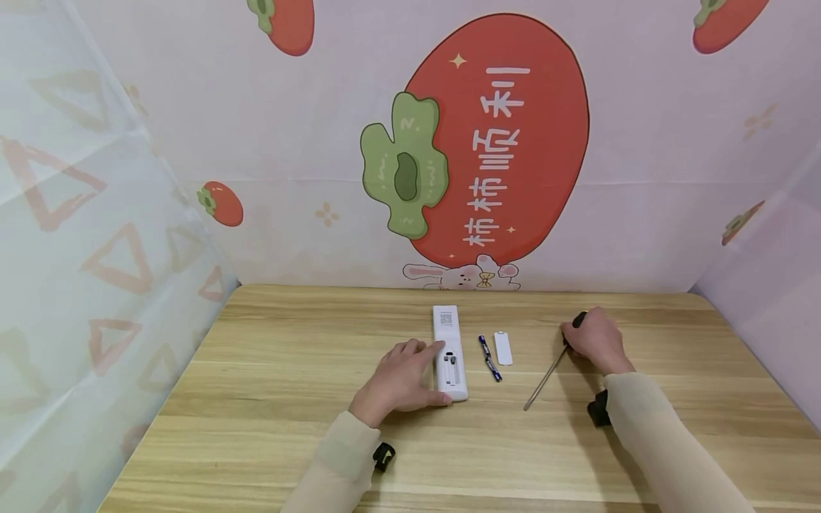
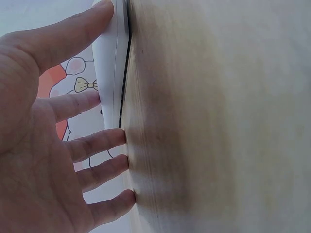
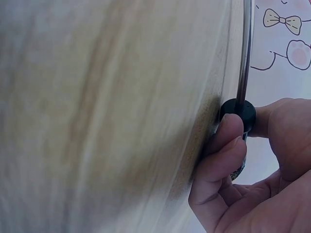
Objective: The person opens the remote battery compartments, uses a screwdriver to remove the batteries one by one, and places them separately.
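A white remote control [image 1: 447, 331] lies back side up on the wooden table, its battery compartment uncovered and without batteries. My left hand [image 1: 400, 381] is spread at its left side; thumb and index finger touch the remote, seen edge-on as a white body [image 2: 111, 63] in the left wrist view. The other fingertips rest by the tabletop. With curled fingers my right hand [image 1: 596, 342] grips a screwdriver [image 1: 545, 377] by its dark handle [image 3: 238, 114]. The screwdriver's metal shaft slants toward the near left, its tip at or close to the table.
Two small blue batteries [image 1: 489, 358] lie end to end right of the remote. Beside them is the white battery cover [image 1: 503, 348]. A printed cloth backdrop [image 1: 288, 235] stands along the table's far edge, with more cloth at both sides.
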The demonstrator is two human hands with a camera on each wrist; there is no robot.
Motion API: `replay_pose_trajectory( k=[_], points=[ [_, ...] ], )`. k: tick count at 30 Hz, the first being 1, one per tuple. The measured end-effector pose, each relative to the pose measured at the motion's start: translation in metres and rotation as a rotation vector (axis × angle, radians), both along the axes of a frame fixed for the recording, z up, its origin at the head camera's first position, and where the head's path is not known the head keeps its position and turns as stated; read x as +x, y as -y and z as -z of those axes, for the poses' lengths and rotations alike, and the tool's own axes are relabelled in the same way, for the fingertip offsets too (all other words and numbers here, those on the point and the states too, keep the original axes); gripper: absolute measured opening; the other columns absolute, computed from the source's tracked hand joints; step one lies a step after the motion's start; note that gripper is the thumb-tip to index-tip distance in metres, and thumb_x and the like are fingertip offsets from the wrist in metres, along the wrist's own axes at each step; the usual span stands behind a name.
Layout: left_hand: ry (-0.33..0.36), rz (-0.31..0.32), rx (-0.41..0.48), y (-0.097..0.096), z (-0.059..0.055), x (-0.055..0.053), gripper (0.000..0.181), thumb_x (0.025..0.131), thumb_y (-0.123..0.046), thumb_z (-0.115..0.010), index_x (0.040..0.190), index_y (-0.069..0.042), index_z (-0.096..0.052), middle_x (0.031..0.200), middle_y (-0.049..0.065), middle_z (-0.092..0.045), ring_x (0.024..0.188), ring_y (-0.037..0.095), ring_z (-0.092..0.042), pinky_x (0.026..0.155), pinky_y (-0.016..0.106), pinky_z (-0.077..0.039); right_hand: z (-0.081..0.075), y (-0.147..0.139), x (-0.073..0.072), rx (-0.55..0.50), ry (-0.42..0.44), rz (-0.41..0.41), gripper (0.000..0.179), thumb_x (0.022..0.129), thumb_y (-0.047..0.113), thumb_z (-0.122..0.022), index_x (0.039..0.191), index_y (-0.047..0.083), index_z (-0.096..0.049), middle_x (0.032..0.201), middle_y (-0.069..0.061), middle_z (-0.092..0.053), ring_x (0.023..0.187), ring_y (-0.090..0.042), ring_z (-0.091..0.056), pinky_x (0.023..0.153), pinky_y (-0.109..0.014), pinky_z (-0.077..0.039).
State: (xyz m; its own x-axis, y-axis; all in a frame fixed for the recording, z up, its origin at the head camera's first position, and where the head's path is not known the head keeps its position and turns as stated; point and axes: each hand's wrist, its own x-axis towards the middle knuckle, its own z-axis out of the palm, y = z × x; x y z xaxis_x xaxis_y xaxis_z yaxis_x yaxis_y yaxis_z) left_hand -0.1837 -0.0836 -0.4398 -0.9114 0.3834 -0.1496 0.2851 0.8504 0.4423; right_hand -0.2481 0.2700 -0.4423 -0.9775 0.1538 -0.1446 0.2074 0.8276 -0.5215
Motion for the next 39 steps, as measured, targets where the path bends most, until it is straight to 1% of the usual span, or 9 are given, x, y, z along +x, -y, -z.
replay_pose_trajectory(
  k=[4,7,9,12,17,19,25,30,39],
  points=[
    [0.001,0.002,-0.003,0.0,0.0,0.0,0.092,0.08,-0.055,-0.082,0.157,-0.024,-0.041,0.148,0.012,-0.047,0.136,0.036,-0.042,0.115,0.055,-0.03,-0.001,-0.001,0.001,0.01,0.021,0.013,0.034,0.097,0.026,-0.054,0.089,-0.007,-0.051,0.057,-0.007,-0.06,0.052,-0.022,-0.054,0.05,-0.033,-0.044],
    [0.005,0.002,-0.003,0.0,0.0,0.0,0.092,0.08,-0.055,-0.082,0.157,-0.023,-0.041,0.149,0.012,-0.046,0.137,0.036,-0.041,0.116,0.055,-0.029,-0.002,-0.001,0.001,0.007,0.031,0.018,0.04,0.096,0.026,-0.054,0.101,-0.012,-0.044,0.063,-0.011,-0.058,0.057,-0.024,-0.055,0.052,-0.035,-0.044],
    [0.008,0.0,-0.002,0.0,-0.001,0.0,0.092,0.081,-0.054,-0.082,0.157,-0.024,-0.041,0.15,0.012,-0.046,0.138,0.036,-0.041,0.116,0.055,-0.029,-0.003,-0.001,0.001,0.005,0.033,0.018,0.041,0.096,0.026,-0.054,0.102,-0.014,-0.045,0.065,-0.012,-0.058,0.057,-0.024,-0.055,0.053,-0.035,-0.044],
    [0.009,0.0,0.0,0.001,0.0,0.0,0.092,0.081,-0.054,-0.082,0.157,-0.023,-0.04,0.15,0.012,-0.046,0.138,0.036,-0.04,0.116,0.055,-0.029,-0.003,-0.002,0.001,0.002,0.031,0.013,0.038,0.095,0.025,-0.055,0.097,-0.012,-0.048,0.063,-0.011,-0.058,0.055,-0.024,-0.056,0.053,-0.035,-0.044],
    [0.003,0.004,0.0,0.001,0.0,0.0,0.092,0.081,-0.055,-0.081,0.157,-0.023,-0.041,0.15,0.013,-0.046,0.138,0.036,-0.04,0.116,0.055,-0.029,-0.005,-0.004,0.003,0.001,0.036,-0.005,0.051,0.096,0.027,-0.057,0.108,-0.019,-0.042,0.06,-0.011,-0.058,0.057,-0.025,-0.057,0.056,-0.037,-0.046],
    [0.0,0.005,-0.001,0.001,0.001,0.0,0.092,0.081,-0.055,-0.081,0.157,-0.023,-0.041,0.15,0.013,-0.046,0.137,0.036,-0.04,0.116,0.055,-0.029,-0.006,-0.004,0.004,0.005,0.042,-0.014,0.059,0.097,0.029,-0.058,0.115,-0.022,-0.035,0.066,-0.013,-0.057,0.061,-0.027,-0.056,0.057,-0.037,-0.047],
    [-0.003,0.009,0.0,0.001,0.0,0.001,0.092,0.081,-0.055,-0.081,0.157,-0.023,-0.041,0.149,0.013,-0.046,0.137,0.037,-0.041,0.116,0.055,-0.029,-0.011,-0.006,0.007,0.048,0.072,-0.004,0.065,0.096,0.035,-0.061,0.12,-0.021,-0.036,0.087,-0.023,-0.051,0.072,-0.031,-0.052,0.058,-0.037,-0.044],
    [-0.002,0.007,-0.001,0.001,0.0,0.001,0.091,0.081,-0.054,-0.081,0.157,-0.023,-0.04,0.149,0.013,-0.046,0.137,0.036,-0.041,0.116,0.055,-0.029,-0.012,-0.007,0.007,0.072,0.081,0.013,0.066,0.095,0.038,-0.062,0.119,-0.019,-0.038,0.09,-0.024,-0.052,0.074,-0.033,-0.052,0.059,-0.038,-0.044],
    [0.003,0.008,0.008,0.001,-0.001,0.001,0.091,0.082,-0.053,-0.082,0.157,-0.022,-0.041,0.149,0.013,-0.046,0.137,0.037,-0.041,0.116,0.056,-0.029,-0.015,-0.009,0.011,0.123,0.076,0.016,0.076,0.095,0.044,-0.062,0.126,-0.019,-0.034,0.101,-0.037,-0.054,0.079,-0.042,-0.058,0.06,-0.044,-0.047]
  ],
)
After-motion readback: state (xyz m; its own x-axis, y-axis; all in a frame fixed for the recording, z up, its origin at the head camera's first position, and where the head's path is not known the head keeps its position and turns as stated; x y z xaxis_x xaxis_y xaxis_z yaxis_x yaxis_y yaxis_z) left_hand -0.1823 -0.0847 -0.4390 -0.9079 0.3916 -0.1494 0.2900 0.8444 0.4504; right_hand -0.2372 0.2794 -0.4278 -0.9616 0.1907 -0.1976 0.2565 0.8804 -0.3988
